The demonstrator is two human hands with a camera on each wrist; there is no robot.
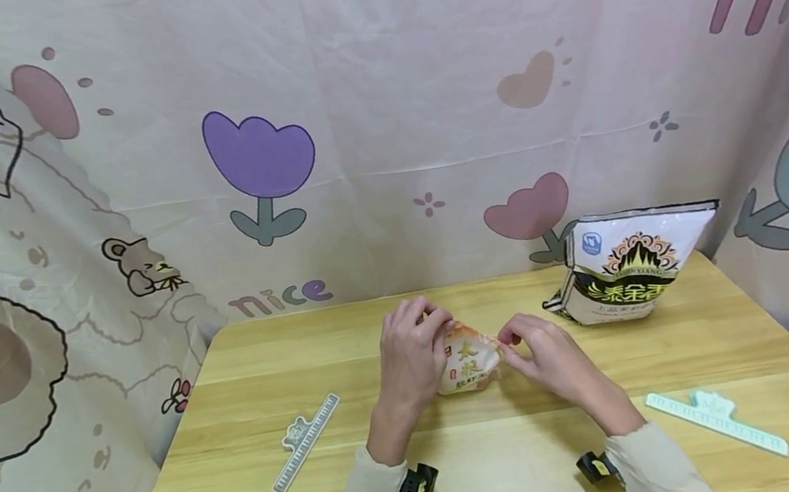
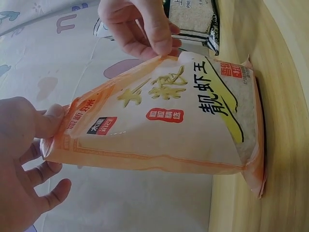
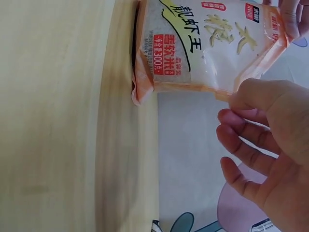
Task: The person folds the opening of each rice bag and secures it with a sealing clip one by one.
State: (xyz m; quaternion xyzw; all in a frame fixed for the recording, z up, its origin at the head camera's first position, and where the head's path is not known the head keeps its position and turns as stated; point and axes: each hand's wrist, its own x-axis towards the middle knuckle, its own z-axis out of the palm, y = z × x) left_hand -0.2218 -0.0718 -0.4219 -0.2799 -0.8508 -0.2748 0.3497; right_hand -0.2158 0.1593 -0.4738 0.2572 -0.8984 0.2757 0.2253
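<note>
A small orange and white rice bag (image 1: 468, 362) stands on the table between both hands. My left hand (image 1: 413, 353) pinches its folded top corner, thumb on the printed front, as the left wrist view shows at the bag's upper end. On the other side, my right hand (image 1: 541, 351) pinches the bag's edge between thumb and index finger (image 3: 256, 96), its other fingers loosely bent. Gold and black lettering covers the front of the rice bag (image 2: 159, 111). The bag's back is hidden from all views.
A larger white and black bag (image 1: 632, 267) stands at the back right of the wooden table (image 1: 243, 460). A white ruler-shaped clip (image 1: 306, 445) lies at left, a mint-green ruler-shaped clip (image 1: 718, 421) at right. Patterned cloth (image 1: 376, 114) hangs behind and beside the table.
</note>
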